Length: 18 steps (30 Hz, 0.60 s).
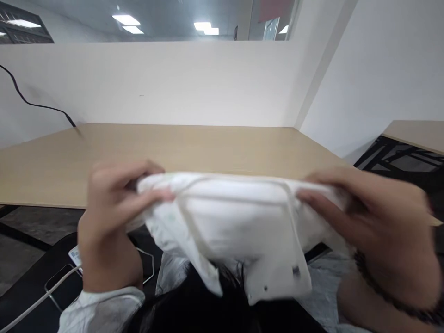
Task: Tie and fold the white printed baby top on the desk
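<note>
A white cloth piece (236,222), perhaps a small garment, is stretched between my two hands above the near edge of the table. Its trim is pale, and small dark dots like snaps show on the lower right flap. A narrow strip dangles at its lower left. My left hand (114,203) pinches the upper left corner between thumb and fingers. At the upper right, my right hand (378,217) grips the other end, with a dark beaded bracelet on the wrist. Both hands are blurred by motion, and the cloth's exact kind cannot be made out.
A light wood table (208,143) reaches back to a white wall (180,83) with a window above. A black cable (41,105) hangs over the table's left side. Another table (416,132) stands at right. A white cord (41,298) runs at lower left, beside a dark seat.
</note>
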### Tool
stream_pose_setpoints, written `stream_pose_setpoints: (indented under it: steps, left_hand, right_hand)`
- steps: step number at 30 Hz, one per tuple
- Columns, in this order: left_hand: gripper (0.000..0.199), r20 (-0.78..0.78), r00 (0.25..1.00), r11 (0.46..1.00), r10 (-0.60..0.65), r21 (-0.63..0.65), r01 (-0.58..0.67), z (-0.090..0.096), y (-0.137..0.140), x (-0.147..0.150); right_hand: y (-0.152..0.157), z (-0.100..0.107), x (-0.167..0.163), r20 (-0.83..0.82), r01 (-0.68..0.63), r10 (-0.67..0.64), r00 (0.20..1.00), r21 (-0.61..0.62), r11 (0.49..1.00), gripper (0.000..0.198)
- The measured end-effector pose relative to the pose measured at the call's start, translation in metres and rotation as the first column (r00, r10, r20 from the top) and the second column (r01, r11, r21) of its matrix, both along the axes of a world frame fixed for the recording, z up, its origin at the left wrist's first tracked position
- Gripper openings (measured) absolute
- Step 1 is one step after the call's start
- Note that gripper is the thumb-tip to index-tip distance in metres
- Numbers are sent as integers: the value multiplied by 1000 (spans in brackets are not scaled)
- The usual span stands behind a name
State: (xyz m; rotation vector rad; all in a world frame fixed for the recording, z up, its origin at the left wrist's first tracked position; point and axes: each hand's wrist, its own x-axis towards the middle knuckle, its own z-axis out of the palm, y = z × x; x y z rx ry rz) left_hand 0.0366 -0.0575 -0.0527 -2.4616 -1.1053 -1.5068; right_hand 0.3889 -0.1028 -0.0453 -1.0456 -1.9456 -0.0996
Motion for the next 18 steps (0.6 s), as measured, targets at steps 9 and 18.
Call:
stream_pose_setpoints:
  steps: [9, 18]
  left_hand:
    - [68, -690, 719, 624, 88, -524, -579, -47, 184, -1]
    - [36, -716, 678, 582, 166, -484, -653, -85, 165, -70]
  right_hand:
    - [195, -40, 18, 409, 279, 18, 912, -654, 703, 37]
    - [193, -88, 65, 602, 537, -151, 784, -536, 652, 12]
